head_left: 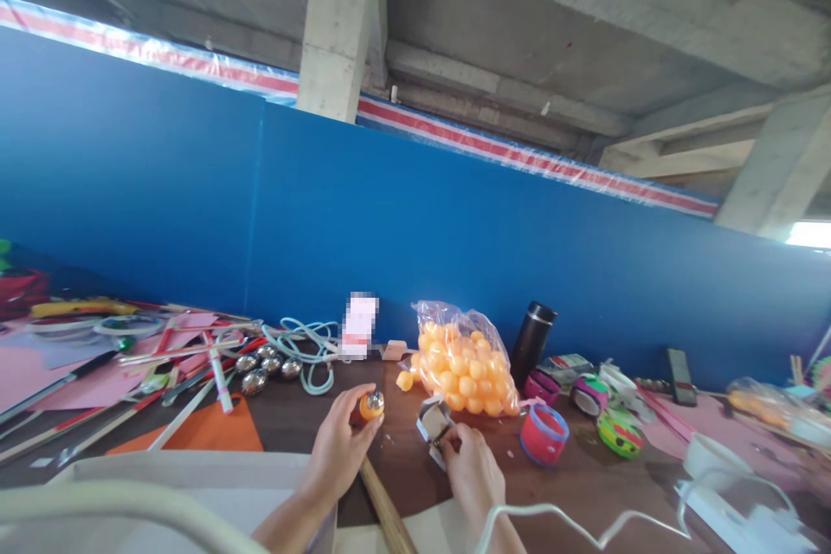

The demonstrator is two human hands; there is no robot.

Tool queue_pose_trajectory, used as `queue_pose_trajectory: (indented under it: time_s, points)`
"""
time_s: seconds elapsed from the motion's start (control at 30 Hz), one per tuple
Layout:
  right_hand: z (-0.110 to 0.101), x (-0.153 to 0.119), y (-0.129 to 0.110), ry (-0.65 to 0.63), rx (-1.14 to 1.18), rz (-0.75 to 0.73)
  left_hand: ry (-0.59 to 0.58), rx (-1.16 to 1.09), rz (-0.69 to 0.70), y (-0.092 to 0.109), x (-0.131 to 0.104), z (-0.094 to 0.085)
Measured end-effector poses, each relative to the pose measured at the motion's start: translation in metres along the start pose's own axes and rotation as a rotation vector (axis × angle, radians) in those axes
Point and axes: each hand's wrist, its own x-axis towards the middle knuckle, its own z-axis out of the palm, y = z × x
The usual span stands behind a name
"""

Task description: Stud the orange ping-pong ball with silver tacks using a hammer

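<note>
Between the thumb and fingers of my left hand is a small round object, orange below with a shiny silver top. My right hand pinches a small open box with pale flaps and a grey-brown inside. The two hands are apart, the box to the right of the ball. Behind them, a clear plastic bag full of orange balls rests on the brown table, with one loose orange ball at its left. A wooden stick lies between my forearms.
Several silver balls and a pale blue cord lie left. A black bottle, red-and-blue tape roll and green round item stand right. A white tray and white cable are near the front.
</note>
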Motion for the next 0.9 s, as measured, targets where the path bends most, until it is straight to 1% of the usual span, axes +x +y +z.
queue_pose_trajectory:
  time_s: [0.13, 0.2, 0.27, 0.33, 0.43, 0.53, 0.73, 0.9]
  points:
    - [0.001, 0.002, 0.002, 0.047, 0.071, -0.005, 0.0, 0.007, 0.007, 0.001, 0.0, -0.001]
    - [-0.002, 0.003, 0.001, 0.087, 0.158, -0.004, 0.001, 0.009, 0.007, 0.002, 0.0, -0.001]
    - [-0.004, 0.005, -0.001, 0.103, 0.295, -0.01, 0.0, 0.009, 0.002, 0.003, 0.0, -0.001]
    - [-0.003, 0.007, -0.003, 0.069, 0.468, -0.013, -0.005, 0.005, -0.005, 0.002, 0.0, -0.002]
    - [0.003, 0.007, -0.01, -0.016, 0.715, -0.002, -0.013, -0.004, -0.018, 0.001, 0.0, -0.001]
    - [0.005, 0.001, -0.02, -0.07, 0.885, 0.0, -0.021, -0.018, -0.037, 0.0, 0.001, 0.0]
    - [-0.005, -0.018, -0.045, -0.19, 1.115, -0.021, -0.064, -0.092, -0.086, 0.003, -0.002, 0.006]
    - [-0.006, -0.024, -0.053, -0.28, 1.224, -0.036, -0.116, -0.153, -0.112, 0.009, -0.007, 0.009]
